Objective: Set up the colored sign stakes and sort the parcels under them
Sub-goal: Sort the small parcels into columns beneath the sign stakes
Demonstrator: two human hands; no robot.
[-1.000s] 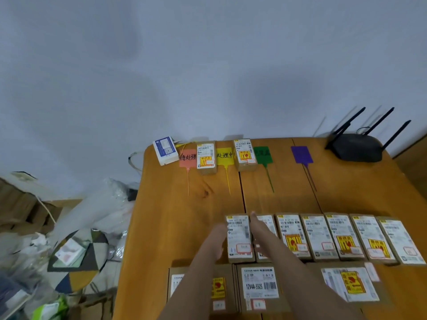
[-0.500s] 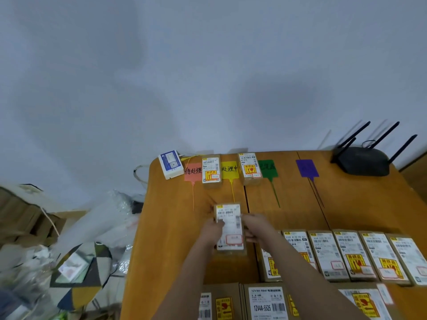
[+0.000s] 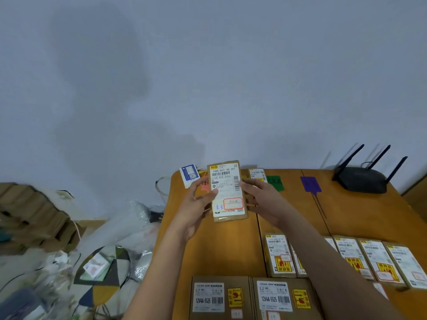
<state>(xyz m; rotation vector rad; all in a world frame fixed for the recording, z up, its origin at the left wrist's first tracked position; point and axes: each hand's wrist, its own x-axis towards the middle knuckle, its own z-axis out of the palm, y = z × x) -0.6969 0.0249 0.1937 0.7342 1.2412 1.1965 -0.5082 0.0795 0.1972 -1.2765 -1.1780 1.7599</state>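
Observation:
A small brown parcel (image 3: 227,191) with a white shipping label and a red-framed sticker is lifted above the wooden table (image 3: 221,250), label facing me. My left hand (image 3: 196,204) grips its left edge and my right hand (image 3: 263,199) its right edge. Behind it, at the table's far edge, lie a green sign stake (image 3: 275,183) and a purple sign stake (image 3: 310,184). A pink stake (image 3: 204,188) peeks out beside my left fingers; the yellow one is hidden. One parcel (image 3: 257,174) shows behind my right hand. A row of parcels (image 3: 280,256) lies near right.
A black router (image 3: 362,181) with antennas stands at the far right corner. A small white and blue box (image 3: 189,175) sits at the far left corner. Two larger cartons (image 3: 275,299) lie at the near edge. Bags, cardboard and a patterned cushion (image 3: 101,273) clutter the floor left.
Both hands picked one parcel out of the near row and raised it up towards the camera. The view tilted up, so the table now sits lower in frame.

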